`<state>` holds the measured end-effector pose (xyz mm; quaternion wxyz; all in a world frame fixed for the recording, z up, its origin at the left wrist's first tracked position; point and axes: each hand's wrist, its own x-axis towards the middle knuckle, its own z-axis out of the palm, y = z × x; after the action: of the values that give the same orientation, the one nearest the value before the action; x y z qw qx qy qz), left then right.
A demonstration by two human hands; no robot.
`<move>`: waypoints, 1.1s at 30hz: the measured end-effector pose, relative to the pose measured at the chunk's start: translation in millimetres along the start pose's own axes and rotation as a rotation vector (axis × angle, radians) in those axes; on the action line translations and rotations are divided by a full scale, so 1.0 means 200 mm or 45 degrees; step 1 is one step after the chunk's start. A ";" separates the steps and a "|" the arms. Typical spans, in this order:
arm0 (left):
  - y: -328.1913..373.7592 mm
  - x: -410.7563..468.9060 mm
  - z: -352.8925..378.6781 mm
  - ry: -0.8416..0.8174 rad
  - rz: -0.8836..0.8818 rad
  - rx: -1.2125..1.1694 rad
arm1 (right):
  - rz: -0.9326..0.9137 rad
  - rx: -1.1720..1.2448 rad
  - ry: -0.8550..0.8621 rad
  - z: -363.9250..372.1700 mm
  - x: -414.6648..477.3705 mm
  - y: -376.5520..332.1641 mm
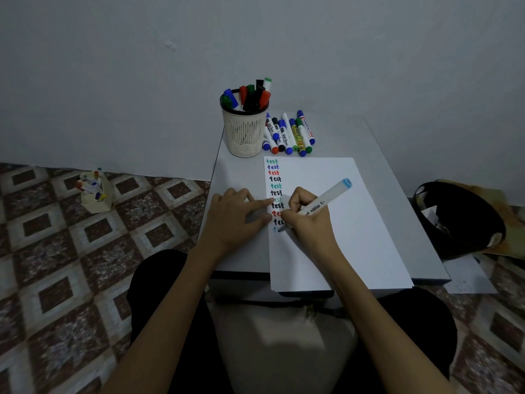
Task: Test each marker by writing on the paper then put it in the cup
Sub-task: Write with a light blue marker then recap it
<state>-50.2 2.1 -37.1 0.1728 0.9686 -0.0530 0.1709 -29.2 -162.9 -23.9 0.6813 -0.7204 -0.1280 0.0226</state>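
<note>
Right hand (305, 220) grips the light-blue marker (326, 199), tip on the paper (341, 237); left hand (235, 217), at nine o'clock, presses flat-fingered. Should it lift, the overhanging paper could skid mid-stroke.

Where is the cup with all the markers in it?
In the head view, the cup stands at the table's far left corner, just left of the loose markers and beyond the paper.

The grey worktop (241, 174) abuts a plain grey wall (142, 81). The patterned tile floor (56, 251) extends to the left, carrying a cream box (96, 205) near the wall. A black container (468, 223) sits right of the worktop.
</note>
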 end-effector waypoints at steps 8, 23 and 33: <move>0.00 0.00 0.00 0.004 0.002 -0.005 | -0.031 0.006 0.088 -0.01 0.00 0.00; -0.01 0.00 0.00 0.030 0.029 -0.029 | -0.064 -0.009 0.152 -0.01 0.00 0.00; -0.01 0.00 0.00 0.019 0.037 -0.033 | -0.042 0.006 0.101 -0.01 0.01 0.00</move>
<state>-49.4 2.9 -38.1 0.1832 0.9641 -0.0679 0.1798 -27.2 -165.1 -24.4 0.6879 -0.7168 -0.1126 -0.0169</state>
